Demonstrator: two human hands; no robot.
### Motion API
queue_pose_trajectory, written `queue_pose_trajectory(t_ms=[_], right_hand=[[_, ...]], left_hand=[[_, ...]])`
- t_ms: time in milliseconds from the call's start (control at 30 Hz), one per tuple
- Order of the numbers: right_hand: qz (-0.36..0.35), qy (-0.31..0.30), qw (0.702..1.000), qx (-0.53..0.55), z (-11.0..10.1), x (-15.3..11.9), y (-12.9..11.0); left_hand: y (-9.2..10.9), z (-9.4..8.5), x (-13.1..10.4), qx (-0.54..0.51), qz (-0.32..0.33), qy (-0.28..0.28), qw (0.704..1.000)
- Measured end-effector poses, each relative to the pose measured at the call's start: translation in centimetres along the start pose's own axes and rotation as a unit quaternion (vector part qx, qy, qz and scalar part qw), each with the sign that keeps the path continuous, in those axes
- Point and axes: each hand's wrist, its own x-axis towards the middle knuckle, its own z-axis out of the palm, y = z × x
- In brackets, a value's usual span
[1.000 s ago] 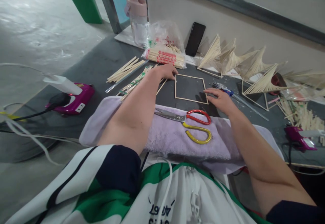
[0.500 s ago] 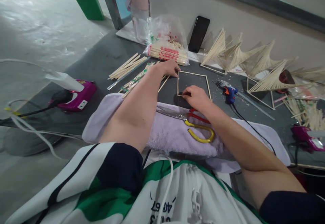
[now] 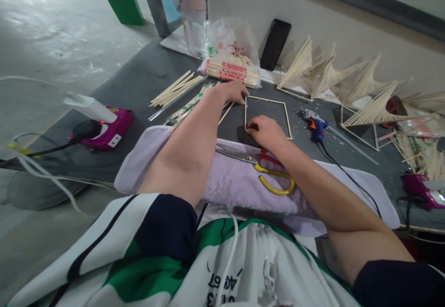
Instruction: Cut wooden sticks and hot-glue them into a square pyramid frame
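Observation:
A square frame of thin wooden sticks (image 3: 266,99) lies flat on the dark table. At its far left corner, my left hand (image 3: 237,92) has its fingers closed on the stick. My right hand (image 3: 266,130) pinches the near left corner, its fingers hiding the joint there. Just below my right hand, scissors (image 3: 243,156) with red and yellow handles rest on a lilac fluffy cloth (image 3: 229,186). To the right of the frame lies a blue glue gun (image 3: 317,130) with an orange trigger. Paper-wrapped chopsticks (image 3: 193,103) lie beside my left forearm.
Loose sticks (image 3: 174,89) and a bagged chopstick bundle (image 3: 229,72) lie at the back left, near a bottle (image 3: 193,15). A phone (image 3: 276,45) leans on the wall. Stick models (image 3: 327,77) stand at right. Purple power sockets (image 3: 113,128) with cables sit at left.
The right fingers have shifted slightly on the frame's near left corner. The left hand keeps its place; the whole view has tilted a little.

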Motion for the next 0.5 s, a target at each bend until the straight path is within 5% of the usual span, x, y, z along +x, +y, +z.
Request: queue_pose_trajectory(t_ms=[400,500], right_hand=[[0.004,0.008,1.000,-0.027,0.3,0.1,-0.2],[0.006,0.010,1.000,-0.027,0.3,0.1,-0.3]], left_hand=[[0.8,-0.2,-0.3,0.004,-0.044,0.003,0.999],[0.6,-0.3,-0.3,-0.009,-0.002,-0.004,1.000]])
